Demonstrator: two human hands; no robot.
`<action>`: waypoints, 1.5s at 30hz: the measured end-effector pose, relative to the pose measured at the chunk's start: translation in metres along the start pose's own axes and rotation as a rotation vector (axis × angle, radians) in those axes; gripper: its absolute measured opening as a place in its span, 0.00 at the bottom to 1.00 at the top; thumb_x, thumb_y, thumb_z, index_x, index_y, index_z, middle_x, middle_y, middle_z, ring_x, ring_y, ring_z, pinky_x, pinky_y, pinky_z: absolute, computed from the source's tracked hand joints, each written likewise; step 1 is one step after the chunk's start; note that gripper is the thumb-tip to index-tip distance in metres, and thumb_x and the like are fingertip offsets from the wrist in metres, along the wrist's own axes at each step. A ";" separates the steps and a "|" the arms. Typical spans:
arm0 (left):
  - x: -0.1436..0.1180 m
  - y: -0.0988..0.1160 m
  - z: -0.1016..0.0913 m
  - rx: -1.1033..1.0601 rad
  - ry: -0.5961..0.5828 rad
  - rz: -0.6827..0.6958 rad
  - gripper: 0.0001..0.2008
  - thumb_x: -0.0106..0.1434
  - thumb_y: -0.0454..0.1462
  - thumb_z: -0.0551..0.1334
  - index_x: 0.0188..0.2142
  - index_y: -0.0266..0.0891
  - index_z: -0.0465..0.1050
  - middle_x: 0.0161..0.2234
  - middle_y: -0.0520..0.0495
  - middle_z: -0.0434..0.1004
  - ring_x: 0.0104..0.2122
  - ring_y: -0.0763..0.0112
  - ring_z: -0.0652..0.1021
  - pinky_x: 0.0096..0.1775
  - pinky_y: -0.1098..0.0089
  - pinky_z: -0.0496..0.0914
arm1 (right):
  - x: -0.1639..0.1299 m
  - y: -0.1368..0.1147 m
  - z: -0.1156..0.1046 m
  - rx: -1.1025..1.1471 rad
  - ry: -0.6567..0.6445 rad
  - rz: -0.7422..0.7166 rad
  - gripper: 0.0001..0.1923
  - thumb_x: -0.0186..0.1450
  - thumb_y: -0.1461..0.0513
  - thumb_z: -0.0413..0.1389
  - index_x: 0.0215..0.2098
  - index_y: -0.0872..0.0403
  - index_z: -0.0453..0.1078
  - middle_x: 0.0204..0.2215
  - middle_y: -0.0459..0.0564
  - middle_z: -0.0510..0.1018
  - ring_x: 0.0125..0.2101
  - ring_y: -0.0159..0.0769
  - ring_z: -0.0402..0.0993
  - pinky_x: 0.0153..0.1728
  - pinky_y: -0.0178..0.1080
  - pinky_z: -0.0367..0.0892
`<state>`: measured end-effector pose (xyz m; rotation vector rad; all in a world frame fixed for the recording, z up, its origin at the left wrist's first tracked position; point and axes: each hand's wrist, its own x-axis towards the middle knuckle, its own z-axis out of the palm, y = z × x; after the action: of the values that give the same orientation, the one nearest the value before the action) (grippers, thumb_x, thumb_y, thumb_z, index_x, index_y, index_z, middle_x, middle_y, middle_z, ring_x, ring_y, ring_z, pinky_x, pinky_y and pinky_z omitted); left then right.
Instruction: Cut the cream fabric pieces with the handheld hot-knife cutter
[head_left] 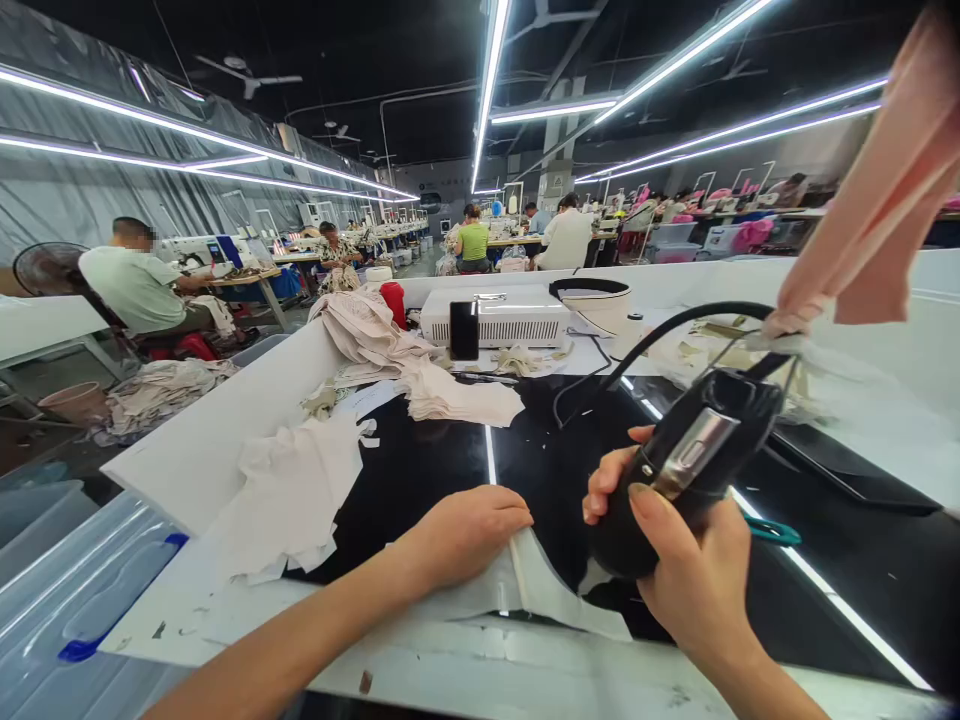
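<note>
Left hand (pixel 461 530) lies flat, palm down, fingers together, pressing a pale fabric piece (pixel 525 590) at the near edge of the black worktop (pixel 420 470); grip holds nothing, just presses. Right hand (pixel 694 570) wraps a black handheld tool (pixel 686 465), grip closed around its body, thumb on top, tool lifted just above the fabric piece, its cord (pixel 660 335) running back. Teal-handled scissors (pixel 772 530) just right of that hand. Left: loose cut fabric pile (pixel 292 495). Farther back: stacked pieces (pixel 457 395), white box machine (pixel 502 315), red bottle (pixel 393 302). Seated workers (pixel 139 285) beyond.
</note>
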<state>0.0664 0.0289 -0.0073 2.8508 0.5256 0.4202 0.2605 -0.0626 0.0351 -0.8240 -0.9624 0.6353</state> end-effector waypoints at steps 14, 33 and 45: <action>-0.017 -0.009 0.004 0.095 0.081 -0.007 0.14 0.76 0.26 0.57 0.53 0.37 0.78 0.53 0.43 0.82 0.54 0.64 0.81 0.64 0.58 0.74 | 0.015 -0.004 0.015 0.049 0.056 -0.024 0.18 0.63 0.54 0.72 0.48 0.46 0.74 0.28 0.43 0.78 0.24 0.37 0.74 0.24 0.40 0.75; -0.032 -0.019 -0.007 0.074 0.059 -0.017 0.16 0.74 0.24 0.56 0.53 0.39 0.76 0.52 0.44 0.82 0.54 0.64 0.82 0.64 0.61 0.74 | 0.008 0.000 0.013 0.038 0.027 -0.028 0.19 0.62 0.52 0.73 0.48 0.45 0.75 0.28 0.44 0.78 0.24 0.37 0.74 0.24 0.40 0.76; -0.037 -0.020 -0.005 0.075 0.116 -0.026 0.12 0.75 0.26 0.58 0.50 0.37 0.78 0.52 0.43 0.83 0.53 0.64 0.83 0.65 0.60 0.73 | 0.023 0.000 0.035 0.099 0.049 -0.019 0.19 0.60 0.55 0.74 0.46 0.46 0.76 0.26 0.43 0.78 0.23 0.36 0.74 0.23 0.38 0.77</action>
<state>0.0257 0.0337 -0.0161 2.9008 0.6110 0.5763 0.2393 -0.0339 0.0568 -0.7386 -0.8861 0.6390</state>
